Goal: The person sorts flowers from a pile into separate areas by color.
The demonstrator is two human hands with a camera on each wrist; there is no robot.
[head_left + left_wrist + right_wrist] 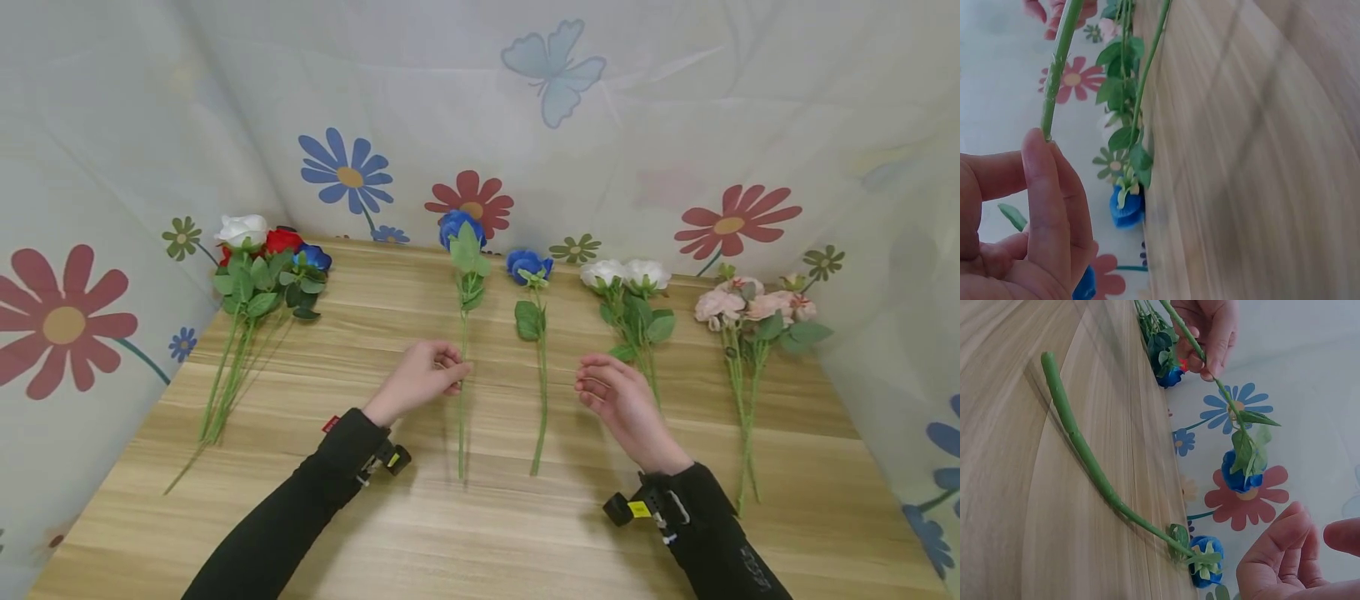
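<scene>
Between thumb and fingertips my left hand (420, 375) pinches the green stem (1059, 75) of a blue rose (459, 229), about midway along it. In the right wrist view this held rose (1244, 467) is raised off the wood. A second blue rose (527, 265) lies on the table between my hands, its stem bent. My right hand (621, 407) hovers to the right of that stem, fingers loosely curved and holding nothing. Just beyond it lie two white roses (647, 275) with leafy stems.
At the left of the wooden table (420, 533) lies a bunch of white, red and blue roses (243, 232). Pale pink flowers (765, 304) lie at the right. A flower-printed curtain (450, 83) borders the table's back and sides.
</scene>
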